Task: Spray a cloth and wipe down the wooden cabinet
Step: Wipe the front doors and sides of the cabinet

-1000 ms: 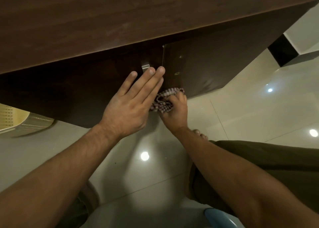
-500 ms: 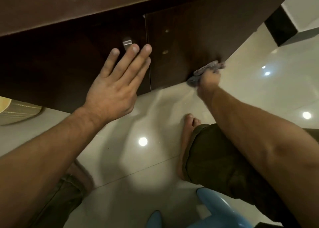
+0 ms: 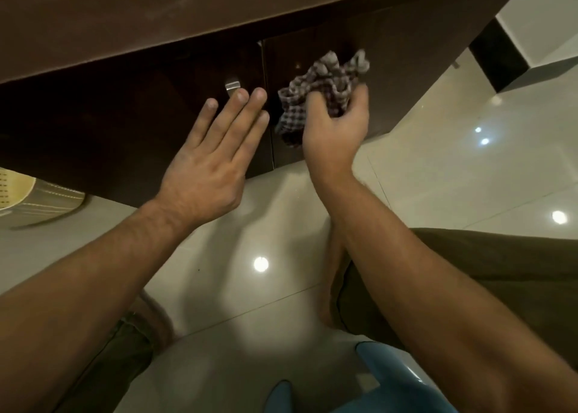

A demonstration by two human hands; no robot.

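The dark wooden cabinet [image 3: 131, 121] fills the top of the view, its top overhanging two doors. My left hand [image 3: 212, 159] lies flat, fingers apart, against the left door just under a small metal handle [image 3: 232, 85]. A bunched checked cloth [image 3: 316, 87] is pressed on the right door [image 3: 406, 68], near the seam between the doors. My right hand [image 3: 336, 125] grips that cloth from below. No spray bottle is visible.
Glossy pale floor tiles [image 3: 469, 168] run under and to the right of the cabinet. A cream perforated basket [image 3: 18, 193] sits at the left edge. A blue plastic object [image 3: 384, 378] is at the bottom. My bare foot [image 3: 331, 275] and olive-clad knees rest on the floor.
My right hand has swept the cloth from the right door's lower right corner up and left to its upper middle. My left hand stays flat on the left door.
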